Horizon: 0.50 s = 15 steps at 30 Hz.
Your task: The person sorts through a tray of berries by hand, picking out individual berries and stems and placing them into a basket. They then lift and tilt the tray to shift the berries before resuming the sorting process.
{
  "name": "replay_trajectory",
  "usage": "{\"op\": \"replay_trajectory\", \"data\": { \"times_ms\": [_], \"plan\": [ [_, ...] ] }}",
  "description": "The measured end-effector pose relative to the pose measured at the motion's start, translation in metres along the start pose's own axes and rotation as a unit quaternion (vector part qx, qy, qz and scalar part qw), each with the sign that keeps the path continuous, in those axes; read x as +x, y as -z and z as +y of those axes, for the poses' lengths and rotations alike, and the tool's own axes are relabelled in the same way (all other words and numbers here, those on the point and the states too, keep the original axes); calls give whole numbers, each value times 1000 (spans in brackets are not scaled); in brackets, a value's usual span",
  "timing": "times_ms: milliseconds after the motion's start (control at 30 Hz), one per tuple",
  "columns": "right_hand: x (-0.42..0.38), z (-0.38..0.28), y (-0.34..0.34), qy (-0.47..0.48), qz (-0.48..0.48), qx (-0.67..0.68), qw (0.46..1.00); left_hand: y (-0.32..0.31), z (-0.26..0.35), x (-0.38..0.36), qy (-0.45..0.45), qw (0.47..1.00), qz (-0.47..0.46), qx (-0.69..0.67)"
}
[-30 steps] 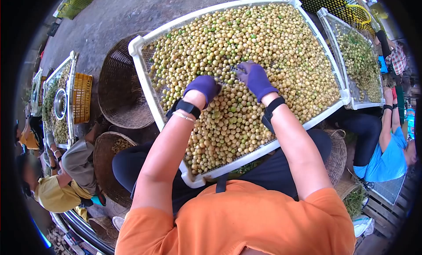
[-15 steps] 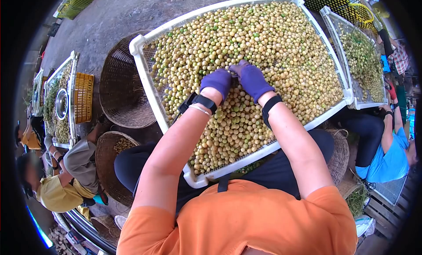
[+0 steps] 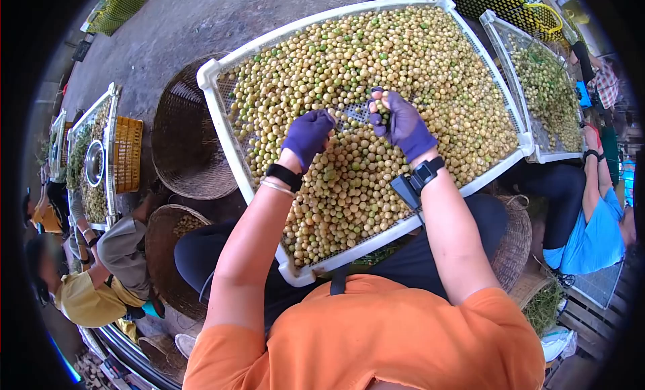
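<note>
At the far left stands a side tray point(image 3: 108, 200) with stems and a metal bowl point(image 3: 102, 163) on it, a yellow crate point(image 3: 127, 155) just beside, and a co-worker in a yellow shirt point(image 3: 91, 299) seated below. Next come a big basket point(image 3: 195, 178), tilted toward the viewer, and a smaller basket point(image 3: 159, 245) with some round fruit inside.

In the middle, the main tray point(image 3: 209, 74) lies across the wearer's knees, its long axis rising toward the upper right. Pale round fruits point(image 3: 349, 188), some green, cover most of it; being round, they show no long axis.

The left hand point(image 3: 309, 138), in a purple glove, hangs over the left half of the heap, fingers curled together; whether anything is inside them I cannot tell. Just right of its fingertips is a patch of bare mesh point(image 3: 353, 112), lying between the two hands.

The right hand point(image 3: 404, 128), gloved with bare fingertips, is just right of that patch, fingers bent in toward the thumb, perhaps around a fruit; I cannot be sure. The near heap lies below and between both hands, the left being nearer; the right-hand spread is nearer the right.

Beyond sit another tray point(image 3: 496, 19) and a co-worker in blue point(image 3: 591, 245).
</note>
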State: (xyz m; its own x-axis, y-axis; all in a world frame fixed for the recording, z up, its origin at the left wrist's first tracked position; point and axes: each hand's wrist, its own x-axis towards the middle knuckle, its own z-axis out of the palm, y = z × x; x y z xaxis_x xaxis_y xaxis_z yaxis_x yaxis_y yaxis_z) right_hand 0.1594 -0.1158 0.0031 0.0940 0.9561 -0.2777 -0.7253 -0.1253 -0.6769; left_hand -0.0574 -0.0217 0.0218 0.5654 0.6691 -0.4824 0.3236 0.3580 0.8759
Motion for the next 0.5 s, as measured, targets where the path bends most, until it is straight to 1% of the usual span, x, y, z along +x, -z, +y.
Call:
{"op": "replay_trajectory", "data": {
  "times_ms": [33,133,233,267,367,400,500],
  "plan": [
    [-3,1,-1,-12,-21,46,999,3,4,-9,15,994,-34,-106],
    [-10,12,0,-54,-74,167,982,4,5,-20,54,961,-64,-263],
    [-8,22,5,-81,-106,207,969,3,-9,-9,65,905,-88,-411],
    [-7,25,9,-80,-140,222,962,10,-13,-4,56,883,-139,-446],
    [-16,23,-10,-71,-65,168,981,14,-10,-11,25,879,-121,-460],
    [-17,22,-10,-64,-57,158,984,20,-11,-10,29,863,-149,-482],
    [-21,21,-12,-48,-29,118,991,25,-16,-9,25,868,-110,-483]
  ]
}}
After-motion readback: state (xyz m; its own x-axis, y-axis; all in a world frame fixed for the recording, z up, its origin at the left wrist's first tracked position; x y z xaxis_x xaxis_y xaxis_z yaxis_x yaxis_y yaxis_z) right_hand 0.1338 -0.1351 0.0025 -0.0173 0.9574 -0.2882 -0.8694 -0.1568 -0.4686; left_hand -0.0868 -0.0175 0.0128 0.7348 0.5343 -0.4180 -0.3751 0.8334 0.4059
